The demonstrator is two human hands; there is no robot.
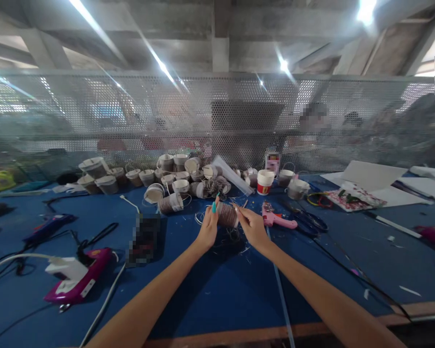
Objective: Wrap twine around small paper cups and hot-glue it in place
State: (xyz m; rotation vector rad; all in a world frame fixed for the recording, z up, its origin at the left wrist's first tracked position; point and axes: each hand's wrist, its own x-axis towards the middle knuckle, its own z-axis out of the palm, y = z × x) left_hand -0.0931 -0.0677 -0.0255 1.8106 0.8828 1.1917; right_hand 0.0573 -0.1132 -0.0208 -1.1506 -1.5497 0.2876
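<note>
A small bucket wound with brown cord point(226, 214) lies on its side between my hands, just above the blue table. My left hand point(207, 227) is closed on its left end, the thumb and fingers pressing against the side. At the right end, the fingertips of my right hand point(253, 228) are pinched together on the cord, where a thin strand shows. A pile of loose grey-brown cord point(217, 186) sits just beyond. Cord scraps lie beneath the bucket.
Several similar buckets point(181, 185) crowd the back. A pink glue gun point(281, 221), blue-handled scissors point(313, 221) and red-and-white paper cups point(265, 182) are to the right. At left lie a phone point(145, 239), a purple power strip point(94, 275) and cables. A perforated screen point(184, 111) stands behind.
</note>
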